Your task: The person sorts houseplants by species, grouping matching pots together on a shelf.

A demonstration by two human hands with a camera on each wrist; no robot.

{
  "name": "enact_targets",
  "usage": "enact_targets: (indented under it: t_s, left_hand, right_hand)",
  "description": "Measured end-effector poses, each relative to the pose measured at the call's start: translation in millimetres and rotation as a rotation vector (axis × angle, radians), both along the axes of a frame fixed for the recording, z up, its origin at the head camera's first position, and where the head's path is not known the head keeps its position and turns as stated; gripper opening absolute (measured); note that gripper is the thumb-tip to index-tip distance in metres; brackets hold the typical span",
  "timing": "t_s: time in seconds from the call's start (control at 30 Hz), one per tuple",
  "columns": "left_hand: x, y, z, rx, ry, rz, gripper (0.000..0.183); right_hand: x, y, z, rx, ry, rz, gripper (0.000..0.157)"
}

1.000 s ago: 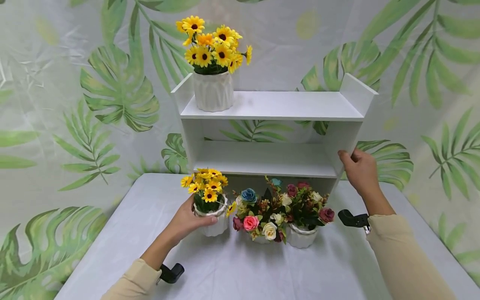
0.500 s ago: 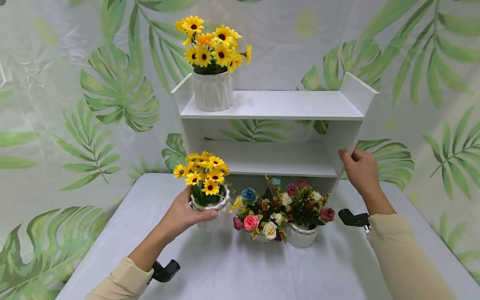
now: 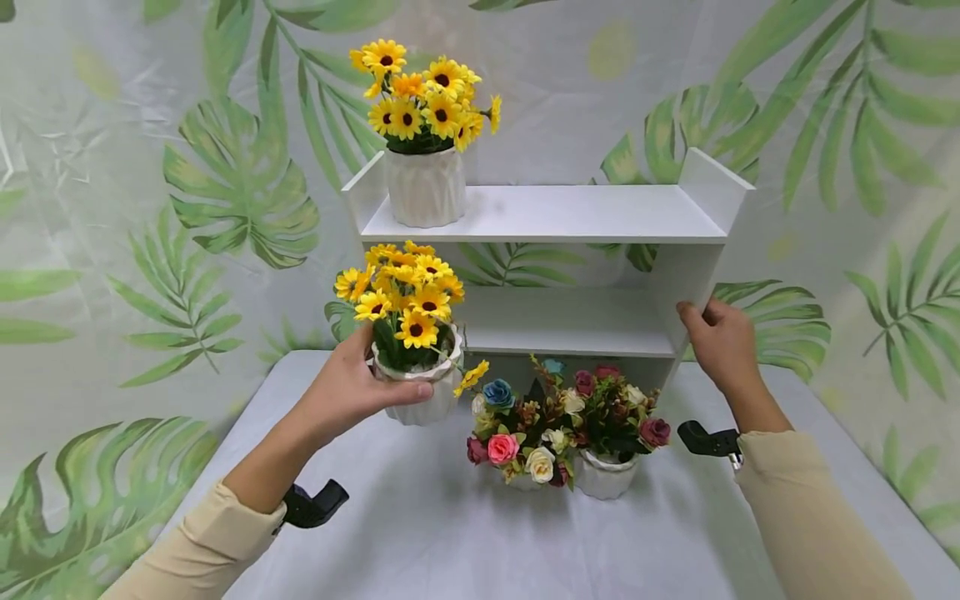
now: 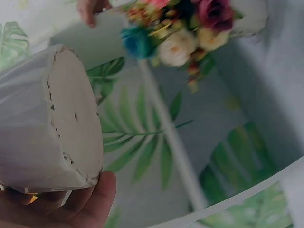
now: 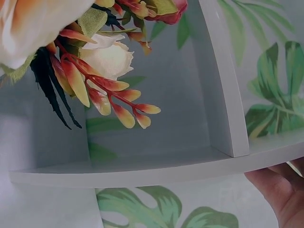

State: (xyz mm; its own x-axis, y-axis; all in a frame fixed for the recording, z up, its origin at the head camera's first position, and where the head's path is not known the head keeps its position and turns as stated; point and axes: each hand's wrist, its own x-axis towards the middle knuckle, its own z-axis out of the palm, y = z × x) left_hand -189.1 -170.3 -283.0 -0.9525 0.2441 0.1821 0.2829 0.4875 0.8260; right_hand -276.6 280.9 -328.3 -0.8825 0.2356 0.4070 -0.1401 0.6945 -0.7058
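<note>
My left hand (image 3: pixel 341 387) grips a white ceramic flowerpot of yellow sunflowers (image 3: pixel 423 400) round its side and holds it above the table, in front of the left end of the shelf's middle board. The left wrist view shows the underside of this flowerpot (image 4: pixel 76 118), with fingers curled at its base. My right hand (image 3: pixel 720 337) holds the right side panel of the white shelf (image 3: pixel 570 321), thumb on the near side. In the right wrist view, fingers (image 5: pixel 275 185) lie against the outside of that panel. A second sunflower pot (image 3: pixel 426 187) stands on the top board's left end.
Two pots of mixed roses, one (image 3: pixel 525 442) left and one (image 3: pixel 606 475) right, stand on the white-clothed table (image 3: pixel 480 550) before the shelf's lowest level. A leaf-print cloth (image 3: pixel 247 183) hangs behind. Black wrist cameras are strapped to both forearms.
The left hand has lifted the sunflower pot from low by the shelf, raising it and bringing it nearer and slightly left. The right hand has stayed on the shelf panel.
</note>
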Motion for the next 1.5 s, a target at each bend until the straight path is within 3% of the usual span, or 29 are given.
enact_targets:
  t_s: [0.27, 0.53, 0.67, 0.87, 1.0, 1.1, 1.27, 1.5]
  left_hand:
    - [-15.1, 8, 51.2, -0.012, 0.103, -0.058, 0.091]
    - [-29.8, 24, 73.0, -0.006, 0.087, -0.041, 0.089]
    - [-38.2, 47, 85.5, 0.026, 0.1, -0.047, 0.091]
    - [-53.6, 87, 112.4, 0.061, 0.128, -0.133, 0.091]
    - [-58.9, 104, 129.9, 0.013, 0.127, -0.128, 0.101]
    - [-64.7, 115, 142.3, 0.013, 0.158, -0.12, 0.093]
    - [-79.8, 133, 150.2, 0.128, 0.19, -0.148, 0.066]
    - [-94.0, 147, 151.3, 0.163, 0.156, -0.103, 0.069]
  right_hand:
    - [1.4, 2, -1.8, -0.009, 0.002, 0.019, 0.05]
    - [0.2, 1, -4.3, -0.001, -0.023, 0.023, 0.051]
    - [-1.9, 4, -3.8, 0.017, -0.01, 0.021, 0.051]
    - [-0.7, 8, -2.4, 0.011, 0.027, 0.02, 0.048]
    - [1.0, 7, -1.1, 0.004, 0.02, 0.019, 0.049]
    - [1.0, 7, 0.1, -0.003, 0.005, 0.014, 0.05]
    - [-0.1, 6, 0.0, 0.007, -0.015, 0.0, 0.051]
    - [0.7, 1, -0.1, 0.025, -0.009, -0.003, 0.051]
